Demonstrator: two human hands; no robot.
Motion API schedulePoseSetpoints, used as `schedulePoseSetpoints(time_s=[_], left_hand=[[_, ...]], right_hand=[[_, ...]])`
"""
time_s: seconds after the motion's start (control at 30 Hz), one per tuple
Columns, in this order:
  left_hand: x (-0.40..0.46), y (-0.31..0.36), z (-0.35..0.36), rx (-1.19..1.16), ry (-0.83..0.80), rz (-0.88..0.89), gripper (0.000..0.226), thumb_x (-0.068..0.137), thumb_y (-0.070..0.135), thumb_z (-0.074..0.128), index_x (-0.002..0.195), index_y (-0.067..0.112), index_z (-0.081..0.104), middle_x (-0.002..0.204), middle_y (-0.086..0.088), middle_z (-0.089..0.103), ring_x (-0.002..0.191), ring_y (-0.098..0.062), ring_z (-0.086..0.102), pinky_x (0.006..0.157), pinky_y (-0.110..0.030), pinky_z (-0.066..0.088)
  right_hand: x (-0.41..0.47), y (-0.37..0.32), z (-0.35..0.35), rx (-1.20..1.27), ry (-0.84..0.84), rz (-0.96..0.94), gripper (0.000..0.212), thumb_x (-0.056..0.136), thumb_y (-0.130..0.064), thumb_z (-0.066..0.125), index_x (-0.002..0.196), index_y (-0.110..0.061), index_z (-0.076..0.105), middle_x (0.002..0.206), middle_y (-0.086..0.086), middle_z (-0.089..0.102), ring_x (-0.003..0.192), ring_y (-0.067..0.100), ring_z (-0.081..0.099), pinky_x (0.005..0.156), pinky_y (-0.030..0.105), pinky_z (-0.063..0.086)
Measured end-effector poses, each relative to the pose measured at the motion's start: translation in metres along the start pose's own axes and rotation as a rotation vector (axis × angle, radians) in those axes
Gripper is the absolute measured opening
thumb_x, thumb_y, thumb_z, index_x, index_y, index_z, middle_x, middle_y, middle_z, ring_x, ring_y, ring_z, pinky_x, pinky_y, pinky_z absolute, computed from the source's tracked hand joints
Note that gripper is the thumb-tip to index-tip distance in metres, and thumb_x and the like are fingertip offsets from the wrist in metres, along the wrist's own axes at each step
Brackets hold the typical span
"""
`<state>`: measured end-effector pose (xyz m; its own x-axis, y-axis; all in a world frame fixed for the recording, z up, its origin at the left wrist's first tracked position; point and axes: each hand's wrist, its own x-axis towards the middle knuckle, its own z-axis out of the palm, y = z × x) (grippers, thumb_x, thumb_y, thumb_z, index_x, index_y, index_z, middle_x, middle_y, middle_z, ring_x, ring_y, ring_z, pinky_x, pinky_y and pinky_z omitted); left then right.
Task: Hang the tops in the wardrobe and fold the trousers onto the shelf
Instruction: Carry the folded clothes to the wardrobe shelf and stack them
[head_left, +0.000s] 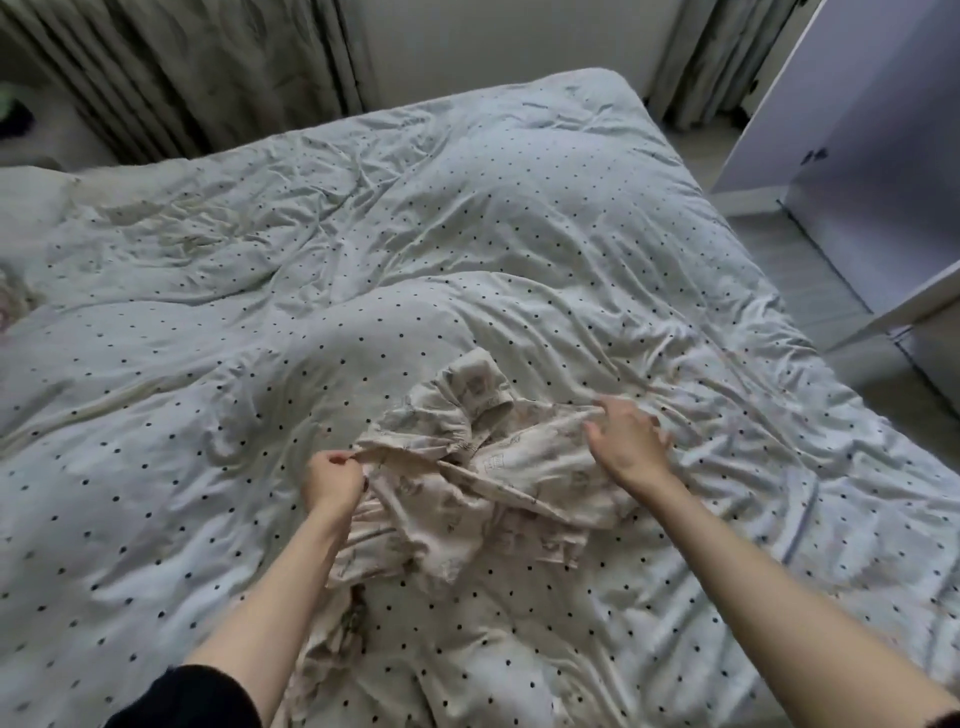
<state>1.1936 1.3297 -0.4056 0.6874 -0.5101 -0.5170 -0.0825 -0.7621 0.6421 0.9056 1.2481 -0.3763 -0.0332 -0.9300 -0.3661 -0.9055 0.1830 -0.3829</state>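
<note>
A crumpled cream garment with a faint printed pattern (467, 483) lies on the near middle of the bed; an elastic waistband shows near its top, so it looks like trousers. My left hand (332, 480) pinches the waistband edge at the garment's left side. My right hand (626, 441) rests on the garment's right edge with fingers bent around the fabric. More cream patterned cloth (332, 639) trails toward me beneath my left forearm.
The bed is covered by a rumpled pale duvet with dark dots (363, 234). An open white wardrobe door (862, 130) stands at the right, with floor beside the bed. Grey curtains (182, 78) hang behind the bed.
</note>
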Motion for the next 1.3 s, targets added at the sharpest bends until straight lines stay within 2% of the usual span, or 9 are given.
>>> schedulePoseSetpoints(time_s=[0.1, 0.3, 0.47, 0.57, 0.73, 0.87, 1.07, 1.2, 1.3], left_hand=[[-0.006, -0.012, -0.001, 0.228, 0.025, 0.199, 0.039, 0.089, 0.005, 0.046, 0.127, 0.012, 0.044, 0.118, -0.008, 0.052, 0.104, -0.025, 0.051, 0.082, -0.033, 0.040], [-0.027, -0.010, 0.032, 0.594, -0.065, 0.941, 0.039, 0.084, -0.003, 0.056, 0.121, 0.011, 0.059, 0.127, -0.005, 0.056, 0.121, -0.023, 0.048, 0.101, -0.036, 0.036], [-0.012, -0.005, 0.075, 0.802, -0.169, 0.914, 0.049, 0.093, 0.019, 0.049, 0.141, 0.025, 0.036, 0.147, 0.005, 0.035, 0.135, -0.015, 0.029, 0.106, -0.037, 0.019], [-0.002, -0.002, 0.081, 0.872, -0.112, 0.779, 0.053, 0.091, 0.036, 0.054, 0.140, 0.028, 0.035, 0.137, 0.003, 0.042, 0.125, -0.017, 0.039, 0.103, -0.041, 0.020], [0.007, 0.039, 0.067, 0.600, 0.013, 0.814, 0.022, 0.093, 0.017, 0.052, 0.110, 0.015, 0.066, 0.108, -0.004, 0.062, 0.098, -0.021, 0.053, 0.078, -0.030, 0.016], [-0.001, 0.110, 0.045, 0.256, 0.008, 0.740, 0.010, 0.092, 0.014, 0.052, 0.094, 0.015, 0.062, 0.088, 0.002, 0.060, 0.087, -0.021, 0.057, 0.086, -0.035, 0.033], [-0.045, 0.217, 0.021, 0.025, -0.113, 0.919, 0.011, 0.095, 0.009, 0.049, 0.095, 0.013, 0.059, 0.082, 0.002, 0.059, 0.074, -0.010, 0.055, 0.066, -0.020, 0.044], [-0.093, 0.268, 0.020, -0.116, -0.116, 1.059, 0.011, 0.095, 0.010, 0.050, 0.099, 0.009, 0.060, 0.082, -0.001, 0.060, 0.069, -0.008, 0.054, 0.060, -0.013, 0.041], [-0.123, 0.280, 0.023, -0.136, -0.155, 1.124, 0.008, 0.094, 0.009, 0.052, 0.096, 0.013, 0.059, 0.076, 0.003, 0.058, 0.064, -0.005, 0.053, 0.051, -0.006, 0.039]], right_hand=[[0.009, -0.026, 0.043, 0.009, -0.142, -0.075, 0.044, 0.095, -0.027, 0.047, 0.138, -0.020, 0.044, 0.143, 0.004, 0.045, 0.132, 0.024, 0.039, 0.109, 0.050, 0.029], [0.049, -0.060, 0.086, 0.203, -0.201, -0.028, 0.052, 0.089, -0.020, 0.058, 0.138, -0.018, 0.039, 0.135, 0.006, 0.053, 0.121, 0.027, 0.051, 0.103, 0.051, 0.039], [0.071, -0.066, 0.095, 0.425, -0.139, 0.091, 0.025, 0.084, -0.015, 0.057, 0.106, -0.020, 0.068, 0.100, 0.005, 0.071, 0.095, 0.025, 0.064, 0.079, 0.036, 0.050], [0.075, -0.068, 0.082, 0.618, -0.157, 0.047, 0.015, 0.083, -0.013, 0.058, 0.089, -0.019, 0.070, 0.086, 0.000, 0.070, 0.083, 0.018, 0.062, 0.074, 0.033, 0.047], [0.078, -0.076, 0.031, 0.746, -0.126, -0.054, 0.015, 0.084, -0.012, 0.059, 0.070, -0.014, 0.053, 0.068, -0.002, 0.051, 0.065, 0.011, 0.043, 0.057, 0.024, 0.033], [0.084, -0.071, -0.033, 0.747, -0.036, -0.052, 0.017, 0.084, -0.006, 0.060, 0.074, -0.016, 0.051, 0.072, 0.002, 0.052, 0.067, 0.015, 0.048, 0.059, 0.026, 0.036], [0.072, -0.047, -0.132, 0.348, 0.198, -0.105, 0.013, 0.084, -0.014, 0.058, 0.086, -0.024, 0.065, 0.092, 0.006, 0.068, 0.091, 0.027, 0.062, 0.074, 0.032, 0.043], [0.033, -0.002, -0.189, 0.307, 0.428, 0.065, 0.025, 0.084, -0.012, 0.052, 0.097, -0.021, 0.071, 0.108, 0.014, 0.067, 0.104, 0.036, 0.058, 0.084, 0.035, 0.044], [0.000, 0.035, -0.210, 0.337, 0.484, 0.185, 0.018, 0.084, -0.015, 0.052, 0.085, -0.021, 0.069, 0.102, 0.015, 0.068, 0.099, 0.037, 0.058, 0.078, 0.032, 0.044]])
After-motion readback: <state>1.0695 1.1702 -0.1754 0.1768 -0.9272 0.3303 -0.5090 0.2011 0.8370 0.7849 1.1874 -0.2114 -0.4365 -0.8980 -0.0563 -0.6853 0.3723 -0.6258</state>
